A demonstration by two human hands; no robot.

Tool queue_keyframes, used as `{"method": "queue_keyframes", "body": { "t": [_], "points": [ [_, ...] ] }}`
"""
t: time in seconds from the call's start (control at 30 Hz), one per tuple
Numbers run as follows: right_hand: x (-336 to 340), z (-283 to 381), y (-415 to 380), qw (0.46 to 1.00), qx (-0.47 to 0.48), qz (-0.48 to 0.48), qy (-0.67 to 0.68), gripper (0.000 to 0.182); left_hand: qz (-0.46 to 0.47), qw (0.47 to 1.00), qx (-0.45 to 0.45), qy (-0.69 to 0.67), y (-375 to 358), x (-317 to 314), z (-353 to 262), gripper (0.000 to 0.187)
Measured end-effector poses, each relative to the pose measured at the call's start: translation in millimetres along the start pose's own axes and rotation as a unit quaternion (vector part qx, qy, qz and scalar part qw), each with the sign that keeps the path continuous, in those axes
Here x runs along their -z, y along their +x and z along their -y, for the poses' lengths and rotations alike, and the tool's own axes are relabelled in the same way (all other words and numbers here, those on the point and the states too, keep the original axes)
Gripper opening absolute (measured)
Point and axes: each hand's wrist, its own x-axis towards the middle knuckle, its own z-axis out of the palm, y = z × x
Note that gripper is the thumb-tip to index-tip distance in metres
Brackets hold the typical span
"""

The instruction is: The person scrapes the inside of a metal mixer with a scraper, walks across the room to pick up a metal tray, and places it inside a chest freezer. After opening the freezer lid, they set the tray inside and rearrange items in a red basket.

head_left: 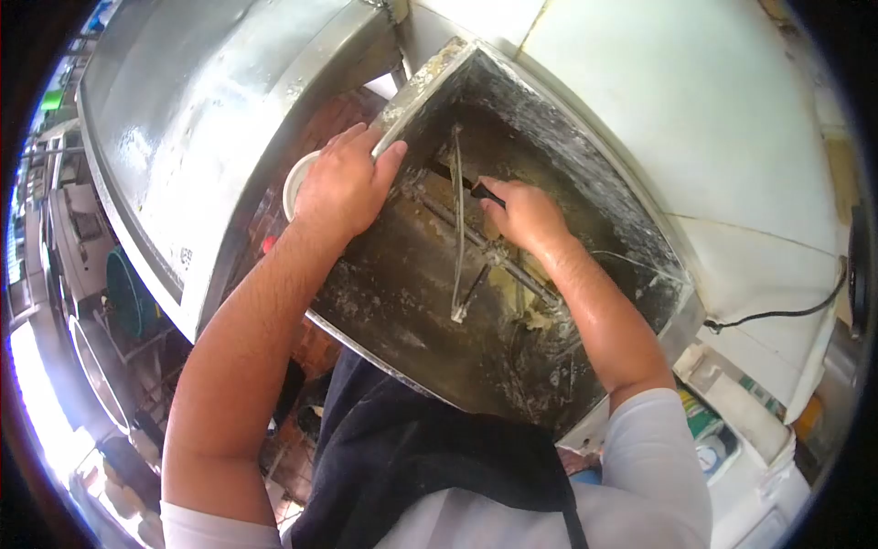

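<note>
Grey metal, streaked with pale residue, makes up the deep rectangular bin (572,123) around the right hand (529,215), whose fingers are closed on a black-handled tool (487,193). Its dark end reaches beyond the fingertips, past a thin metal bar (459,224); a thicker metal shaft (526,274) crosses just below the hand. The left hand (346,183) lies over the near rim, beside a white round-edged object (297,181); whether it grips either, I cannot tell. The step looks like scraping inside the bin; another stroke would call for steering the tool clear of bar and shaft.
</note>
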Motion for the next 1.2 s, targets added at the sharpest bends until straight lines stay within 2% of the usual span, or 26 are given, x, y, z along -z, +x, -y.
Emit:
{"method": "queue_keyframes", "body": {
  "t": [0.07, 0.13, 0.17, 0.23, 0.27, 0.3, 0.37, 0.4, 0.47, 0.5, 0.57, 0.67, 0.7, 0.73, 0.77, 0.8, 0.83, 0.87, 0.93, 0.97, 1.03, 1.13, 1.17, 1.2],
  "points": [
    [-9, -3, 1, 1.000, 0.015, 0.000, 0.010, 0.042, 0.007, 1.000, 0.003, -0.009, 1, 1, 0, 0.048],
    [-33, 2, -5, 0.998, 0.016, -0.059, 0.008, 0.047, 0.011, 1.000, 0.007, -0.018, 1, 3, -1, 0.048],
    [-46, 1, -8, 0.998, 0.018, -0.059, 0.006, 0.047, 0.015, 1.000, 0.009, -0.020, 1, 3, -2, 0.048],
    [-56, 13, -14, 0.997, -0.011, -0.044, 0.058, 0.049, 0.020, 1.000, 0.013, -0.020, 1, 5, -3, 0.048],
    [-55, 13, -19, 0.992, -0.063, 0.041, 0.102, 0.048, 0.020, 1.000, 0.007, -0.022, 1, 6, -3, 0.048],
    [-63, 10, -24, 0.992, -0.065, 0.042, 0.101, 0.048, 0.020, 0.999, 0.000, -0.026, 0, 6, -3, 0.048],
    [-79, -4, -41, 0.943, -0.151, 0.026, 0.296, 0.045, 0.026, 0.999, 0.005, -0.024, 1, 7, -4, 0.048],
    [-66, 2, -52, 0.944, -0.151, 0.023, 0.294, 0.045, 0.031, 0.999, 0.010, -0.021, 1, 8, -5, 0.049],
    [-24, 30, -76, 0.834, -0.283, -0.030, 0.473, 0.040, 0.020, 1.000, 0.007, -0.018, 1, 7, -3, 0.050],
    [-19, 41, -87, 0.834, -0.283, -0.036, 0.472, 0.040, 0.012, 1.000, 0.005, -0.015, 0, 5, -2, 0.050],
    [-17, 68, -106, 0.797, -0.185, -0.103, 0.566, 0.036, 0.004, 1.000, 0.000, -0.021, -1, 2, 1, 0.051],
    [-35, 123, -105, 0.836, -0.161, -0.071, 0.519, 0.040, -0.023, 0.999, -0.020, -0.038, 1, -2, 3, 0.051],
    [-53, 132, -98, 0.805, -0.198, -0.049, 0.558, 0.044, -0.038, 0.998, -0.028, -0.047, 0, -3, 4, 0.050],
    [-69, 141, -86, 0.798, -0.218, -0.065, 0.559, 0.049, -0.039, 0.997, -0.034, -0.050, 0, -2, 5, 0.050],
    [-82, 143, -70, 0.836, -0.232, -0.066, 0.492, 0.051, -0.035, 0.997, -0.032, -0.058, 1, -2, 5, 0.050],
    [-103, 141, -53, 0.891, -0.173, -0.185, 0.377, 0.049, -0.029, 0.997, -0.029, -0.066, 1, -2, 6, 0.050],
    [-119, 138, -38, 0.916, -0.108, -0.296, 0.247, 0.048, -0.027, 0.997, -0.032, -0.070, 1, -4, 8, 0.050],
    [-124, 135, -25, 0.916, -0.113, -0.298, 0.245, 0.048, -0.030, 0.997, -0.036, -0.068, 2, -6, 10, 0.049],
    [-128, 128, -4, 0.920, -0.193, -0.238, 0.244, 0.053, -0.031, 0.996, -0.042, -0.071, 3, -8, 10, 0.049],
    [-129, 122, 1, 0.919, -0.198, -0.238, 0.242, 0.053, -0.033, 0.996, -0.041, -0.070, 3, -7, 10, 0.048],
    [-137, 113, 9, 0.936, -0.284, -0.098, 0.181, 0.048, -0.026, 0.996, -0.042, -0.069, 3, -9, 11, 0.048],
    [-169, 120, 40, 0.900, -0.335, -0.086, 0.266, 0.049, -0.026, 0.995, -0.042, -0.082, 3, -11, 15, 0.047],
    [-189, 105, 56, 0.897, -0.342, -0.085, 0.267, 0.049, -0.012, 0.996, -0.035, -0.083, 2, -8, 13, 0.047],
    [-212, 79, 80, 0.940, -0.230, 0.021, 0.250, 0.039, -0.002, 0.996, -0.035, -0.085, 4, -5, 9, 0.046]
  ]
}}
